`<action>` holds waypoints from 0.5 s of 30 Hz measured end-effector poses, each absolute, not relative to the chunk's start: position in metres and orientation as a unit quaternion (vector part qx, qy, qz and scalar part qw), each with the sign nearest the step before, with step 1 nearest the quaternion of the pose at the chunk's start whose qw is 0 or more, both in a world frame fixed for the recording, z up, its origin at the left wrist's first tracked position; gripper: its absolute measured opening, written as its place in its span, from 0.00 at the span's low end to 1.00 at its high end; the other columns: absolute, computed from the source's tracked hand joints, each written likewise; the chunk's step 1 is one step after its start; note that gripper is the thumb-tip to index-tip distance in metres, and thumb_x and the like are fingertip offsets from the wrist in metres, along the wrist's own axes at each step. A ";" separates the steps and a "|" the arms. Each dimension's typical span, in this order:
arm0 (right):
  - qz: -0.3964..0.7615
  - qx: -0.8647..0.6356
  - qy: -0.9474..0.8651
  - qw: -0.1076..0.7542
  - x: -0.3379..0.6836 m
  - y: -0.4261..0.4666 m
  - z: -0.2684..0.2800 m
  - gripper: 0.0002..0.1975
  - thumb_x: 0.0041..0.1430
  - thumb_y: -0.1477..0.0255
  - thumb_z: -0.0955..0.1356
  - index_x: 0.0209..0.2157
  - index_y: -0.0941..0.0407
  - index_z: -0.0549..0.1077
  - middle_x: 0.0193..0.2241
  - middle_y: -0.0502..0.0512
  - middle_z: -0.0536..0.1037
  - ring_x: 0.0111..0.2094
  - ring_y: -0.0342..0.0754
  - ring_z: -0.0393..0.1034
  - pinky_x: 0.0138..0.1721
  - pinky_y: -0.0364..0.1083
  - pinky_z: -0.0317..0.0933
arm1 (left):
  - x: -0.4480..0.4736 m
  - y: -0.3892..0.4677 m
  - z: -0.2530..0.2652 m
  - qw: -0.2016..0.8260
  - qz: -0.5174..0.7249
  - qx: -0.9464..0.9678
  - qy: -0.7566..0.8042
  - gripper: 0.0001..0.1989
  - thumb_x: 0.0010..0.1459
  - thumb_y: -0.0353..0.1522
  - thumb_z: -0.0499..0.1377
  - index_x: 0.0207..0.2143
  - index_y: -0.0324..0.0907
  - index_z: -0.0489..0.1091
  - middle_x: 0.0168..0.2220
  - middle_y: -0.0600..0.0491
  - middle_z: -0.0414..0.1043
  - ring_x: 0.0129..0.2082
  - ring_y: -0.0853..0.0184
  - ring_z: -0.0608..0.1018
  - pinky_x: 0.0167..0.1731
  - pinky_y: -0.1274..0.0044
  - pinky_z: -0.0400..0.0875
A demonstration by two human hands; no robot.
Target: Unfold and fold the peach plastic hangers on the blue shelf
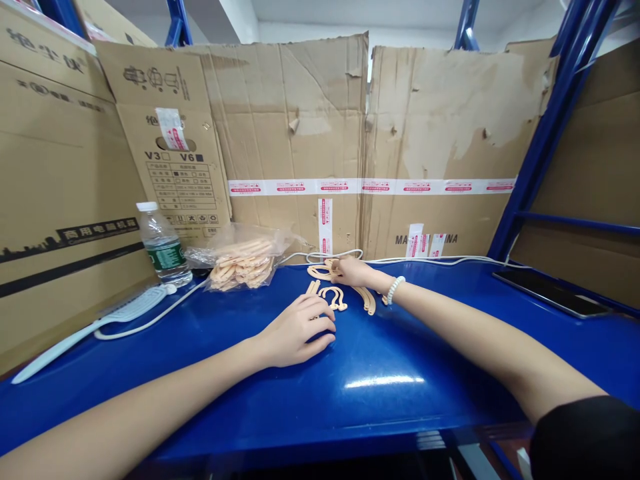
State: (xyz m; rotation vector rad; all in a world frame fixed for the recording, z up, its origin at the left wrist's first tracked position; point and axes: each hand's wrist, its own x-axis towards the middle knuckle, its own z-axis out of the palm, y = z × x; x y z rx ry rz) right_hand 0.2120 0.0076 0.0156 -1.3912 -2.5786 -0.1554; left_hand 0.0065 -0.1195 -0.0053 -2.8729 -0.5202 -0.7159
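Observation:
My left hand rests low over the blue tabletop, palm down, with loosely bent fingers apart and the thumb spread. Flat peach strips stick out behind its knuckles. Just beyond its fingertips lies a peach hook-shaped piece. Farther back, my right hand, a pale beaded bracelet at its wrist, has its fingers closed at a peach looped piece. Its fingertips are partly hidden. Under the right hand and wrist, curved peach strips lie side by side.
A clear bag of peach pieces and a water bottle stand back left. A pale blue hairbrush lies left, a dark phone right. A white cable runs along the cardboard wall.

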 end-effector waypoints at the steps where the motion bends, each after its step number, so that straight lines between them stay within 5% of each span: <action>1: -0.047 -0.479 -0.870 0.105 0.211 0.008 0.016 0.13 0.57 0.66 0.68 0.39 0.61 0.73 0.38 0.62 0.78 0.37 0.52 0.72 0.33 0.42 0.58 | 0.007 -0.119 -0.005 0.068 -0.238 -0.953 -0.172 0.08 0.64 0.32 0.52 0.38 0.42 0.71 0.42 0.49 0.72 0.45 0.63 0.71 0.53 0.67 0.60; 10: 0.031 -0.579 -0.809 0.096 0.197 0.015 0.026 0.22 0.47 0.67 0.74 0.44 0.61 0.73 0.40 0.59 0.78 0.37 0.49 0.72 0.30 0.40 0.60 | 0.007 -0.118 -0.007 0.067 -0.251 -0.952 -0.161 0.07 0.63 0.31 0.53 0.37 0.41 0.71 0.41 0.49 0.72 0.45 0.63 0.71 0.51 0.67 0.61; 15: 0.077 -0.612 -0.784 0.071 0.192 0.015 0.032 0.13 0.48 0.67 0.74 0.35 0.61 0.77 0.30 0.55 0.79 0.32 0.47 0.73 0.28 0.39 0.61 | 0.006 -0.118 -0.008 0.073 -0.250 -0.953 -0.155 0.07 0.63 0.31 0.53 0.37 0.41 0.71 0.41 0.49 0.72 0.45 0.63 0.71 0.51 0.67 0.61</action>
